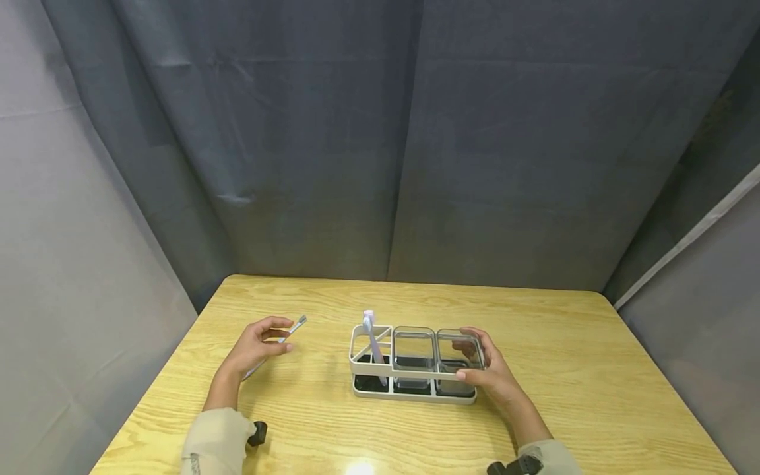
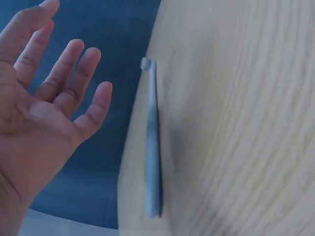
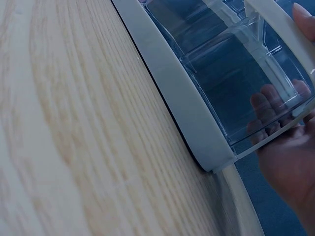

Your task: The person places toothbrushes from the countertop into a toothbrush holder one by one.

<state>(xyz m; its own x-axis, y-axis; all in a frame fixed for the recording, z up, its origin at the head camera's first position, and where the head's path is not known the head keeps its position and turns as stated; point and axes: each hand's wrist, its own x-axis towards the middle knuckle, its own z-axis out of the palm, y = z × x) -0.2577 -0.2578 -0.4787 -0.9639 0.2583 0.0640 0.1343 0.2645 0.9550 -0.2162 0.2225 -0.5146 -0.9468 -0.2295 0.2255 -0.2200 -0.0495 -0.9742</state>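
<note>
Hanging curtain (image 1: 487,152): grey, filled the head frame's upper part.
Table (image 1: 594,396): wood-grained, spread below.
Rack (image 1: 410,373): stood lower centre, two clear cups (image 1: 414,346) at its right.
Right hand (image 1: 499,376): right of centre, gripped the rack's end.
Left hand (image 1: 252,346): lower left, fingers bent, wide of thumb.
Purple toothbrush (image 1: 377,351): leaned in rack's left compartment.
Grey toothbrush (image 1: 297,324): lay lower left, on table, just beside left hand.

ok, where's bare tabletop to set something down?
Bare table: from the right hand to the right edge; behind the rack to the far edge; narrower, between left hand and rack. Crowded: rack's gripped right end; left hand by loose toothbrush.
</note>
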